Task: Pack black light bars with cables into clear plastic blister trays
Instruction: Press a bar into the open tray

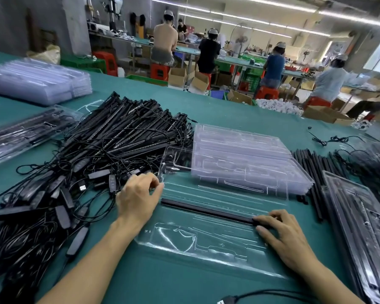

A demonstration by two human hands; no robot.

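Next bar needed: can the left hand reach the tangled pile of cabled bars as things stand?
Probably yes: the left hand sits right beside the pile, nothing lying between them.

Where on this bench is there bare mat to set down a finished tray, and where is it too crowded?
Bare mat lies on the near side of the open tray, and in a strip beyond the stack of empty trays. Crowded: the light-bar pile at left, loose bars and filled trays at right.
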